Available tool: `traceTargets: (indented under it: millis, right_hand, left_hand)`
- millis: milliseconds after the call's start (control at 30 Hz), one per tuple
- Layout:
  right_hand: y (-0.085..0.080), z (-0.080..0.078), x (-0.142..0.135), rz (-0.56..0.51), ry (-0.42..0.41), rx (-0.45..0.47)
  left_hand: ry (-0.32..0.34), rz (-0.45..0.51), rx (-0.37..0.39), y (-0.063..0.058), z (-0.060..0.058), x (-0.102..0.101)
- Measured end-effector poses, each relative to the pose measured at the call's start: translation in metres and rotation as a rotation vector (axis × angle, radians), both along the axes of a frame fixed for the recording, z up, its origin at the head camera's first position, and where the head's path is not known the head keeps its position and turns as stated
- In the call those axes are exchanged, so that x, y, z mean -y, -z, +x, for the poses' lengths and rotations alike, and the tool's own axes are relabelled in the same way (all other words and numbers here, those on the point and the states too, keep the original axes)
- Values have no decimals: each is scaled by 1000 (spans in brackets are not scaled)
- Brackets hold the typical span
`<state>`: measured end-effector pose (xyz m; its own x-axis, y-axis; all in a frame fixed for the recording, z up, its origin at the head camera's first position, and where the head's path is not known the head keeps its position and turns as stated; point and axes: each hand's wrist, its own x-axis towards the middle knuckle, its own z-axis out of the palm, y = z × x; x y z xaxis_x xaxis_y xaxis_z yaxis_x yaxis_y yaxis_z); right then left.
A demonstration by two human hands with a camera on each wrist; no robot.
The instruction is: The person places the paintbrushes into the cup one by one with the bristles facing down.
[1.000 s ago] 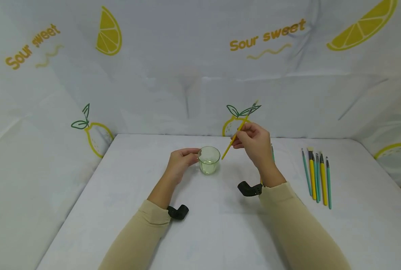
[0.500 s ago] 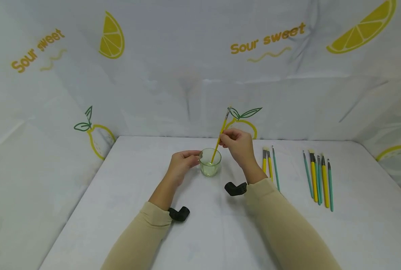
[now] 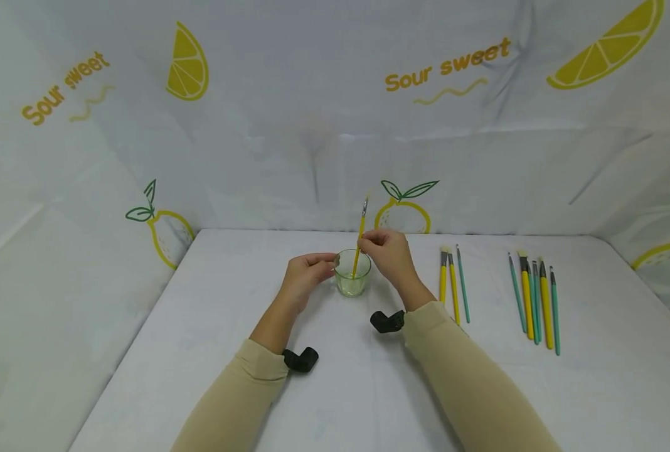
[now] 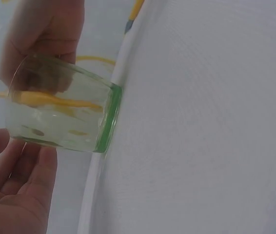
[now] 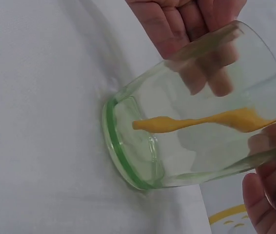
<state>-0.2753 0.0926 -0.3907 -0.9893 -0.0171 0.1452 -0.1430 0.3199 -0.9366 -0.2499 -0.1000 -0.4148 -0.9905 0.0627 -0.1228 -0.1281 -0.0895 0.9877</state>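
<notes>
A clear greenish glass (image 3: 350, 290) stands upright on the white table in the head view. My left hand (image 3: 303, 279) holds its left side near the rim, thumb in front and fingers behind. With its bristles up, a thin yellow paintbrush (image 3: 362, 227) stands nearly upright, its handle end inside the glass. My right hand (image 3: 388, 254) pinches that handle just above the rim, at the glass's right side. Through the glass wall (image 5: 177, 156) in the right wrist view, the yellow handle looks bent and its end is near the thick base.
Right of my right forearm lie two yellow brushes (image 3: 453, 285) and a teal brush (image 3: 463, 285). Farther right is a row of several yellow and teal brushes (image 3: 545, 307). A white cloth (image 3: 290, 132) with lemon prints hangs behind the table.
My right hand has moved left and down with the paintbrush, bringing its handle end from beside the glass into it. The brush now stands more upright. My left hand stays at the glass.
</notes>
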Motion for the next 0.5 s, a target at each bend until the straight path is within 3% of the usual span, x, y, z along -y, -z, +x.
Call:
traceTargets:
  millis: [233,500]
  right_hand:
    - [9,-1,2,46,-40,83]
    - [11,-1,4,60,-63,88]
  left_hand:
    - [6,9,-12,-1,1,-1]
    - [10,-3,-22,-1,1,-2]
